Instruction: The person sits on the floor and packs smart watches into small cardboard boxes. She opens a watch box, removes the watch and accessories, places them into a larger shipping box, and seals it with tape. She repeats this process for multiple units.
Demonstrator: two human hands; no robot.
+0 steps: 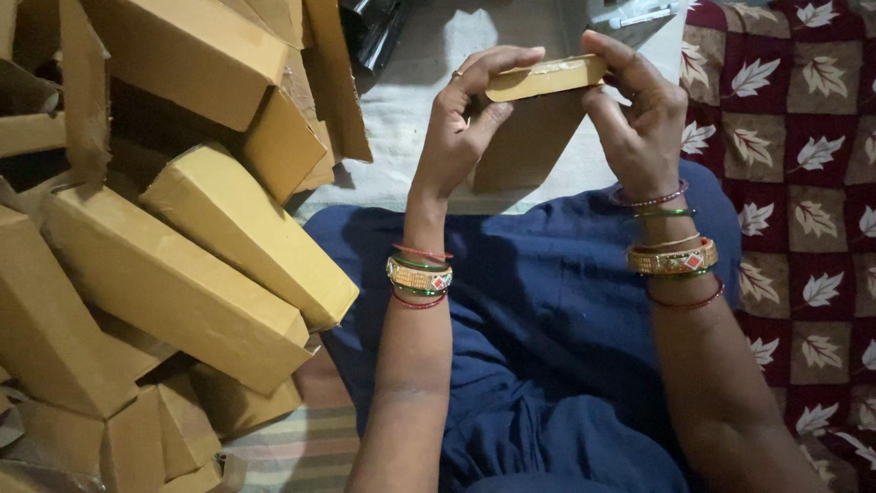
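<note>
**Small carton pinched between two hands**

Head view. Fingers (497, 62) of the left hand (461, 128) curled over the near top edge of the box (538, 100), thumb pressed against its shaded face; closed on it, not loose. Fingers of the right hand (639, 119) bent over the far end of the same top flap, also gripping. Held up above the lap, in front of the pale cloth (411, 110) on the floor, top flap lit and yellow-brown, body below it in shadow.

Hard to make out: lower part of the box, dark and partly masked by both palms; whether the flap is sealed or merely folded, not readable. Right thumb hidden behind the carton. Ring on a left finger, small and blurred. Bangles (420, 274) at the left wrist, more bangles at the right wrist (673, 257). Forearms cut off at the bottom edge.

Around: heap of cartons (182, 274) filling the left side, tumbled at all angles, several cut off by the frame, well apart from the hands. Blue garment (547, 347) across the lap below. Maroon leaf-patterned quilt (803, 183) along the right. Dark shiny plastic (374, 32) at top centre, a grey thing at the top edge too cropped to identify. Nothing between the camera and the hands.
</note>
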